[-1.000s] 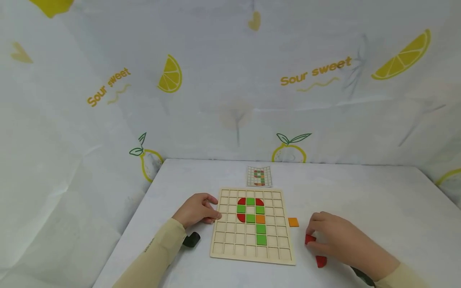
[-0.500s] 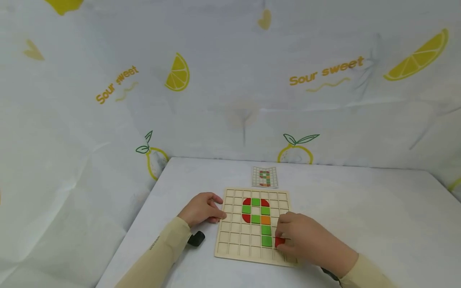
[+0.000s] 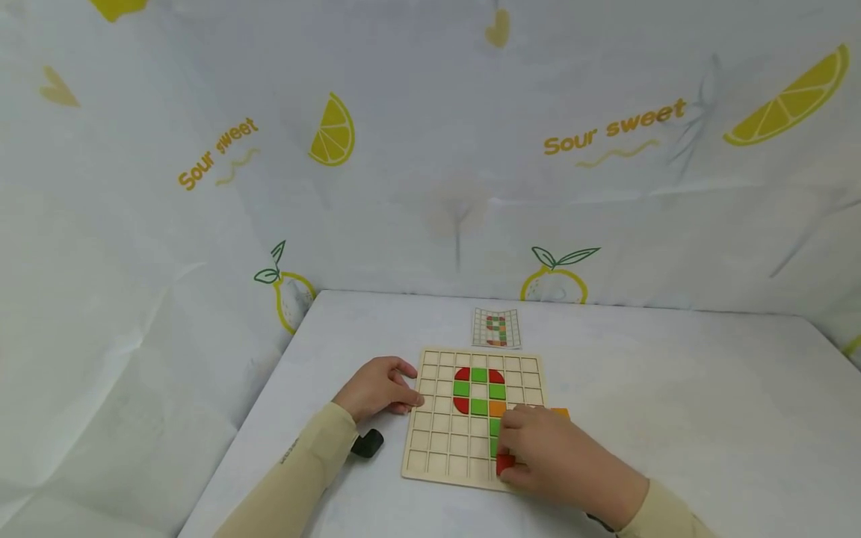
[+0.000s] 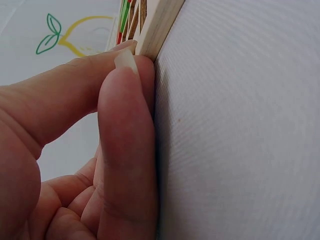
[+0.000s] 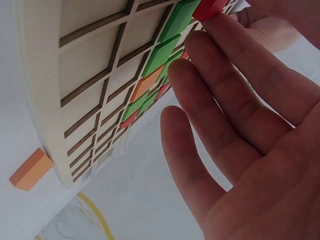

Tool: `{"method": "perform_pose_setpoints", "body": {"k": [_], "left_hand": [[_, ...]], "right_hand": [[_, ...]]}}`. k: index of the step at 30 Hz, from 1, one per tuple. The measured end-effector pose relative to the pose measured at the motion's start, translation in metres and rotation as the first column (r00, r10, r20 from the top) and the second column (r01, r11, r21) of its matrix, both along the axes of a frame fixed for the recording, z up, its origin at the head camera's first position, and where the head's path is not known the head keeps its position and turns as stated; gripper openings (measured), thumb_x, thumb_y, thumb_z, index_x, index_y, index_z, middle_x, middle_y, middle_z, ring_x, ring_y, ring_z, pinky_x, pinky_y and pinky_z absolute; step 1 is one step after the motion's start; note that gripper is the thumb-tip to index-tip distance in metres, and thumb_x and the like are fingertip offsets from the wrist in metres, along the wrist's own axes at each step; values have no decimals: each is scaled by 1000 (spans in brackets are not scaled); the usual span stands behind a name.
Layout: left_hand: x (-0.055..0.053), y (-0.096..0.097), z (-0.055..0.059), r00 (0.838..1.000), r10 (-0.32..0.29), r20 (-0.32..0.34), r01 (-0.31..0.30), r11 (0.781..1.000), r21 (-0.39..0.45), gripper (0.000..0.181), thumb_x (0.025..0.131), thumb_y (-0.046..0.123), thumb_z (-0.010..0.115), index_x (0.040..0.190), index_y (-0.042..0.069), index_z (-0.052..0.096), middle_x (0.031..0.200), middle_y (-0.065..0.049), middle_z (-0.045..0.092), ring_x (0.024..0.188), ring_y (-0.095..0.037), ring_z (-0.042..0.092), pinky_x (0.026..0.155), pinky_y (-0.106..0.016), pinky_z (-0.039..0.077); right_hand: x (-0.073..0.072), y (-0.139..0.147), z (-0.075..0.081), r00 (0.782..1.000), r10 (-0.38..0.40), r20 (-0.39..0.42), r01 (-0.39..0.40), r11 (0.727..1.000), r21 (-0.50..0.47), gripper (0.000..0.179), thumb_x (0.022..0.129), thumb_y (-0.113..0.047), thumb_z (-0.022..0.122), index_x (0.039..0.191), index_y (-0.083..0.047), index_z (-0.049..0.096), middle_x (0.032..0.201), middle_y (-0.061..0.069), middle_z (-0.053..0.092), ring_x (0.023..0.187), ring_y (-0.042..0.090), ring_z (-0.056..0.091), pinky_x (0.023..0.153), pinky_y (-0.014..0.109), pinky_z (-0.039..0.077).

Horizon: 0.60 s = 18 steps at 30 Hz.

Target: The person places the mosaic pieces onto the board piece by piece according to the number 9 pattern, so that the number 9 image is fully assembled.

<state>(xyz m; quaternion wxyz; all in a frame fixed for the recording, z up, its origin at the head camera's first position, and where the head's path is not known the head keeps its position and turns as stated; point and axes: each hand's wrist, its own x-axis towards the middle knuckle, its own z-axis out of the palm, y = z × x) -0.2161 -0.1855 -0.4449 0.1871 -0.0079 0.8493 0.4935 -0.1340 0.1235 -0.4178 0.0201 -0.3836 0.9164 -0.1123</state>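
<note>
A light wooden grid board (image 3: 439, 442) lies on the table with flat green, red and orange tiles set in a figure like a 9. My left hand (image 3: 378, 388) grips the board's left edge, thumb and finger close together at the wooden rim (image 4: 159, 25). Between thumb and fingertip, my right hand (image 3: 561, 457) pinches a red tile (image 3: 504, 464) over a near-row square, just below the column of green tiles (image 3: 495, 427). In the right wrist view, the red tile (image 5: 207, 8) shows at the fingertips, the other fingers (image 5: 182, 145) extended beside the board.
A printed card (image 3: 496, 329) with a similar coloured pattern lies behind the board. Beside the board's right edge sits a loose orange tile (image 3: 560, 412), partly covered by my right hand in the head view. A dark strap piece (image 3: 368, 444) shows by my left wrist.
My right hand has carried the red tile leftward from the table onto the board's near row. The left hand stays at the board's left edge. The head view has shifted slightly.
</note>
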Motion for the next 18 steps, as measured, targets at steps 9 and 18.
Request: {"method": "perform_pose_setpoints", "body": {"k": [9, 18], "left_hand": [[0, -1, 0, 1000, 0, 0, 0, 1000, 9, 48, 82, 17, 96, 122, 9, 69, 88, -6, 68, 67, -12, 72, 66, -25, 62], [-1, -1, -2, 1000, -2, -2, 2, 1000, 6, 48, 82, 17, 96, 121, 10, 69, 88, -6, 68, 67, -13, 72, 66, -25, 62]], "right_hand": [[0, -7, -2, 1000, -6, 3, 5, 1000, 29, 14, 86, -28, 89, 84, -26, 75, 85, -18, 53, 82, 4, 43, 72, 25, 46], [1, -7, -6, 1000, -15, 17, 15, 999, 42, 10, 86, -25, 87, 86, -24, 77, 84, -17, 52, 81, 5, 43, 70, 24, 44]]}}
